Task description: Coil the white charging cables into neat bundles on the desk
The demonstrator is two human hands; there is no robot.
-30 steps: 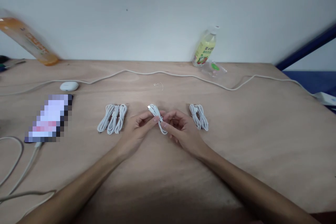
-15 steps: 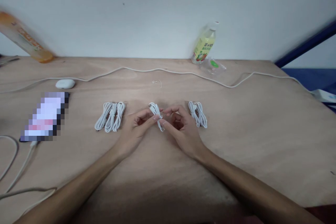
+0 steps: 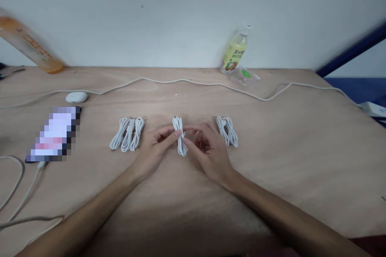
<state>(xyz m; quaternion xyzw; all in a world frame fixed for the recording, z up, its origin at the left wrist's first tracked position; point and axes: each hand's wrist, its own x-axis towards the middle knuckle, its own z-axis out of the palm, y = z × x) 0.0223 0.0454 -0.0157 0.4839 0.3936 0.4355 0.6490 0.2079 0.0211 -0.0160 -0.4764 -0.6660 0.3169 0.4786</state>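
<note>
Pinches the white cable bundle (image 3: 181, 148) between fingertips of left hand (image 3: 155, 146) and right hand (image 3: 209, 150), both closed on it, low over the tabletop (image 3: 193, 196). Now holds it nearly straight, no longer slanted as half a second ago. Keeps it midway between three coiled cables (image 3: 127, 139) and two coiled cables (image 3: 227, 136).
</note>
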